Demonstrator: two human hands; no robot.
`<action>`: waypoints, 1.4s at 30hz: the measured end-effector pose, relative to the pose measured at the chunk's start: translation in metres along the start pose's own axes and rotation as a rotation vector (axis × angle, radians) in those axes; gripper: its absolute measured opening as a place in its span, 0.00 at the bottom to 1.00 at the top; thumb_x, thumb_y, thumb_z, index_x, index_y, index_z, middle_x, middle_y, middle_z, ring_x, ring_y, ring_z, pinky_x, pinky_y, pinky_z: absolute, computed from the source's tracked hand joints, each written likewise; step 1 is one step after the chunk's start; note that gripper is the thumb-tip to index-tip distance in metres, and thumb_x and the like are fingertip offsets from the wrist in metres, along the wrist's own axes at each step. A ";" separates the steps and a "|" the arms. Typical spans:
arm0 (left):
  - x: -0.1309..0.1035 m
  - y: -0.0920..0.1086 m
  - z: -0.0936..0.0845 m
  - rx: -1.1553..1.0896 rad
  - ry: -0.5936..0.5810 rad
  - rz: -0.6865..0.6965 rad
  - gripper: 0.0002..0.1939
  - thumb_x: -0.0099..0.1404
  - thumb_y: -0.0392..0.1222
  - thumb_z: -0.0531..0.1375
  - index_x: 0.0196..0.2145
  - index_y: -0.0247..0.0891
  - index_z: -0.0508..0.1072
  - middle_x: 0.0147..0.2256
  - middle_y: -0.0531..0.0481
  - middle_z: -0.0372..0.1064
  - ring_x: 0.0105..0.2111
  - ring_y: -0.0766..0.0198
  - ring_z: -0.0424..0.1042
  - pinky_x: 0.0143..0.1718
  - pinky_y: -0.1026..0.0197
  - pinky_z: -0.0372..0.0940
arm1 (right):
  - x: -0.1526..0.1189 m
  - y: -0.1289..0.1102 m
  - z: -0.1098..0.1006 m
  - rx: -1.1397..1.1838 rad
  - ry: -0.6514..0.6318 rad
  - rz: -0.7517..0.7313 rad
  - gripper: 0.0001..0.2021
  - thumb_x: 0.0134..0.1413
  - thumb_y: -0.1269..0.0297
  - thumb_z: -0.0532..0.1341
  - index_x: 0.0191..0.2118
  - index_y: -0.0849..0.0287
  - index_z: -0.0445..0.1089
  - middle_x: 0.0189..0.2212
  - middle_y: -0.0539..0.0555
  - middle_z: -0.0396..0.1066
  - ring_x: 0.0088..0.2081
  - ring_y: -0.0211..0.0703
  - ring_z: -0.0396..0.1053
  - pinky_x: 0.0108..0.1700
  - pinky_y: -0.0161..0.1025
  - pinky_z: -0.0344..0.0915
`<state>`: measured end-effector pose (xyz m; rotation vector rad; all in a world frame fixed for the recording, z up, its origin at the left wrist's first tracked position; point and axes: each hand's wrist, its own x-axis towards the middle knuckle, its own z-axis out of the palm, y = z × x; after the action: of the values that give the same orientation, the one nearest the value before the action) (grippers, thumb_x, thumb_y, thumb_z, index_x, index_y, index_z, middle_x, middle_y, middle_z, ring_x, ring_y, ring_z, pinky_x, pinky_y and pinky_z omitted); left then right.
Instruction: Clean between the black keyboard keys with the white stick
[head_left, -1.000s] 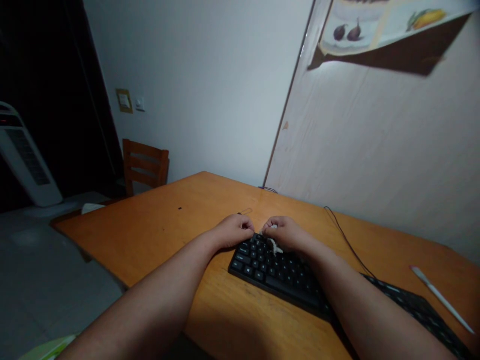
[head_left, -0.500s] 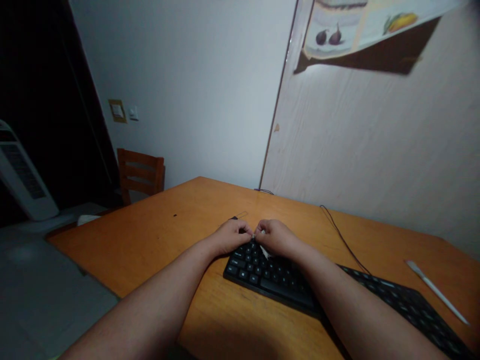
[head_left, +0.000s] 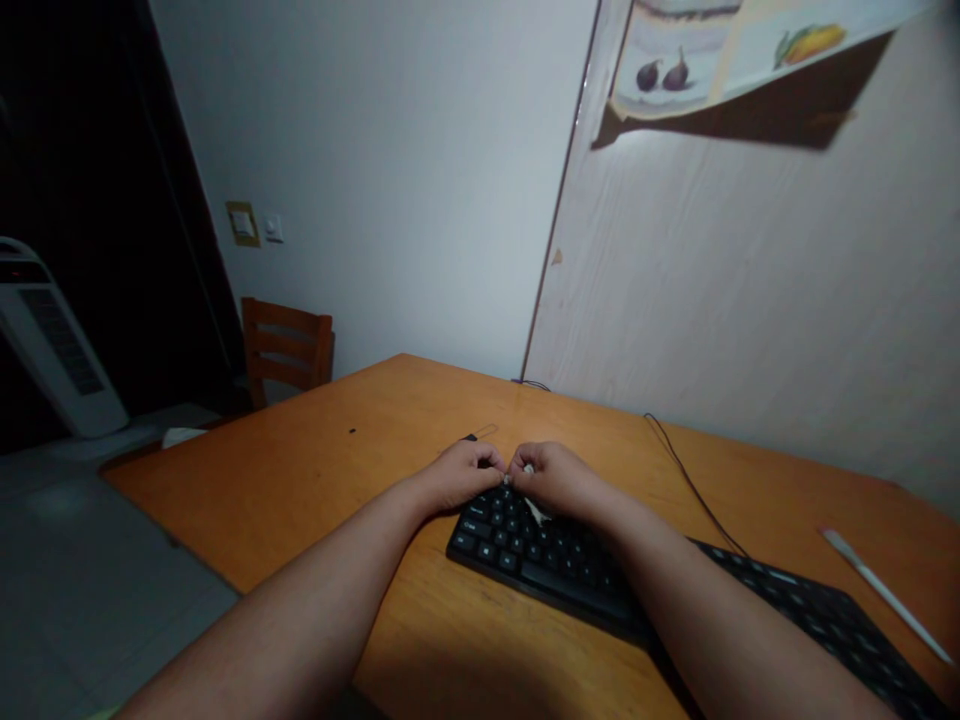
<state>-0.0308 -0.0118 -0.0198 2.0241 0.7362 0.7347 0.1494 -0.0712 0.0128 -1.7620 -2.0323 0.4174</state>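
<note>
A black keyboard (head_left: 577,580) lies at a slant on the wooden table (head_left: 300,480), partly covered by my right forearm. My left hand (head_left: 465,474) is over its upper left corner, thumb and forefinger pinched at a tiny pale thing too small to name. My right hand (head_left: 546,474) meets it there, its fingers curled closed. A whitish crumpled piece, like cloth or tissue, (head_left: 537,513) sticks out beneath my right hand over the keys. The fingertips of both hands nearly touch.
A white-handled brush (head_left: 885,590) lies at the right. A thin black cable (head_left: 686,480) runs from the wall side toward the keyboard. A small dark bit (head_left: 352,431) rests on the left half of the table. A wooden chair (head_left: 286,345) stands beyond the left edge.
The camera view has shifted slightly. Both hands stay pinched together at the same corner of the keyboard, with hardly any movement.
</note>
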 end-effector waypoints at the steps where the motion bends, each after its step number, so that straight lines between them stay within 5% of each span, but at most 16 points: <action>1: 0.000 0.000 0.000 0.015 0.004 0.001 0.04 0.56 0.37 0.60 0.30 0.35 0.74 0.29 0.49 0.72 0.31 0.61 0.70 0.31 0.63 0.61 | 0.000 -0.002 0.000 -0.036 0.016 0.012 0.06 0.48 0.63 0.60 0.30 0.56 0.74 0.24 0.50 0.72 0.26 0.37 0.64 0.27 0.32 0.52; 9: -0.001 0.002 -0.001 0.039 0.007 -0.036 0.05 0.56 0.36 0.59 0.31 0.35 0.75 0.29 0.49 0.73 0.31 0.61 0.71 0.31 0.63 0.61 | 0.002 0.002 0.004 0.111 0.031 0.142 0.06 0.49 0.64 0.59 0.29 0.59 0.71 0.21 0.50 0.68 0.24 0.36 0.62 0.24 0.31 0.51; 14: -0.001 0.002 -0.001 0.063 0.000 -0.009 0.07 0.57 0.37 0.59 0.32 0.34 0.76 0.29 0.49 0.73 0.31 0.62 0.70 0.30 0.64 0.60 | -0.004 0.005 0.000 0.168 -0.061 0.042 0.06 0.50 0.63 0.59 0.32 0.59 0.71 0.19 0.46 0.65 0.21 0.33 0.59 0.23 0.30 0.51; 19: 0.001 -0.001 -0.001 0.096 -0.007 0.010 0.08 0.57 0.38 0.59 0.32 0.34 0.76 0.30 0.49 0.73 0.32 0.61 0.70 0.31 0.64 0.60 | -0.005 -0.005 -0.006 -0.039 -0.040 -0.054 0.05 0.47 0.66 0.60 0.31 0.57 0.73 0.24 0.48 0.69 0.26 0.35 0.62 0.27 0.31 0.52; 42: 0.000 0.002 -0.001 0.084 -0.009 0.004 0.07 0.57 0.37 0.59 0.32 0.34 0.76 0.30 0.48 0.74 0.32 0.60 0.72 0.31 0.63 0.62 | -0.005 0.001 -0.013 0.135 -0.093 0.079 0.03 0.43 0.69 0.60 0.28 0.60 0.70 0.19 0.47 0.65 0.20 0.33 0.60 0.22 0.30 0.51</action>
<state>-0.0311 -0.0122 -0.0174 2.1036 0.7699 0.7064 0.1578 -0.0766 0.0232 -1.7748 -1.9506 0.6570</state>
